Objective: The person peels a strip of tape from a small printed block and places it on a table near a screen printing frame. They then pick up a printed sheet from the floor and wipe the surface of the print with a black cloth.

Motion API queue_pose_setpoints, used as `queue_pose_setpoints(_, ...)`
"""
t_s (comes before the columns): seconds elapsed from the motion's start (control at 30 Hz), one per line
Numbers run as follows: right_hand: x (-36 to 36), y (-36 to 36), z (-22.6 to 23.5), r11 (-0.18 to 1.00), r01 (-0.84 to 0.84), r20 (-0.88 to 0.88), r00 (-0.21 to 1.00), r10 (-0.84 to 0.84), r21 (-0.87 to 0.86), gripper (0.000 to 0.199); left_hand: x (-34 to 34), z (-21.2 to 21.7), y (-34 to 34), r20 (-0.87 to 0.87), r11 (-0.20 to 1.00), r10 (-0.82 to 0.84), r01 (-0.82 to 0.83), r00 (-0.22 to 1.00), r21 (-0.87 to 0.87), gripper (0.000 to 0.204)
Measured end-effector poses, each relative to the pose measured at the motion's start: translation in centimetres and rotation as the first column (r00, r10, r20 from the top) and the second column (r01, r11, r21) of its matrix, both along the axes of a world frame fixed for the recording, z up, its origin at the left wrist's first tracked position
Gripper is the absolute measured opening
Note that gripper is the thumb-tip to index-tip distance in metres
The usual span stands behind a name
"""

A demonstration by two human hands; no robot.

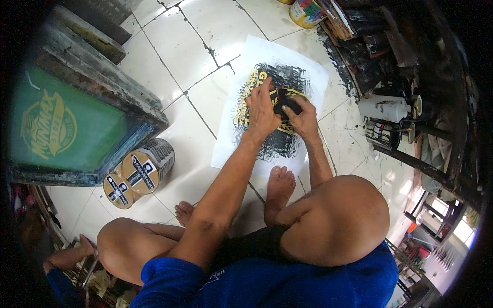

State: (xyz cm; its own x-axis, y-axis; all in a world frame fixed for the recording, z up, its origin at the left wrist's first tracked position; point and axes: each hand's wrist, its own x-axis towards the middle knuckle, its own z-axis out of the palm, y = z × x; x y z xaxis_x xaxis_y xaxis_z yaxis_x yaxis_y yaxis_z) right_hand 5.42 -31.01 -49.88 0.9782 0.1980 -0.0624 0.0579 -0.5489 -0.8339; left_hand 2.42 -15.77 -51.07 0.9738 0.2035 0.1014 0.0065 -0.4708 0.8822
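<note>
A white sheet of paper (237,138) lies on the tiled floor in front of my feet. Dense black lettering and ornament, with some yellow, cover its middle. My left hand (262,110) rests on the printed area with its fingers stretched out. Just to its right, my right hand (304,120) has its thumb and fingers bent around a small black object (288,105) on the print. The exact kind of that object cannot be made out against the dark ink. A round yellow-edged motif shows partly around it.
At left leans a framed green printing screen (92,123), with two tan-topped cans (141,172) beside it. A colourful paint can (306,14) stands at the top. A white bottle (382,108) and a black-stained can (382,134) line the right side. Another person's arm (69,255) appears lower left.
</note>
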Motion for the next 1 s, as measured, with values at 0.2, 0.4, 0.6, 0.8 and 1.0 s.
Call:
queue_pose_setpoints(0.2,0.9,1.6,-0.1,0.977,-0.063,0.267,0.957,0.118,-0.206,0.029,1.3,0.0,-0.4,-0.042,0.989,0.095,-0.09,0.995,0.118,0.087)
queue_pose_setpoints(0.4,3.9,2.6,0.1,0.977,-0.024,0.112,0.993,0.049,-0.213,0.028,3.1,0.7,0.2,-0.219,0.987,0.123,-0.096,0.968,0.133,0.084)
queue_pose_setpoints(0.6,3.8,1.2,-1.4,0.984,0.152,-0.179,0.97,-0.167,-0.092,0.031,2.6,0.8,0.7,-0.219,0.993,0.115,-0.108,0.969,0.043,0.09)
queue_pose_setpoints(0.8,4.9,0.0,0.1,0.875,0.387,-0.24,0.915,-0.325,0.289,0.025,2.6,0.6,0.9,-0.186,0.991,0.133,-0.127,0.973,0.045,0.085)
queue_pose_setpoints(1.0,3.8,2.4,-0.2,0.977,-0.083,0.232,0.964,0.129,-0.198,0.028,3.1,0.4,0.6,-0.191,0.984,0.171,-0.157,0.967,0.087,0.079)
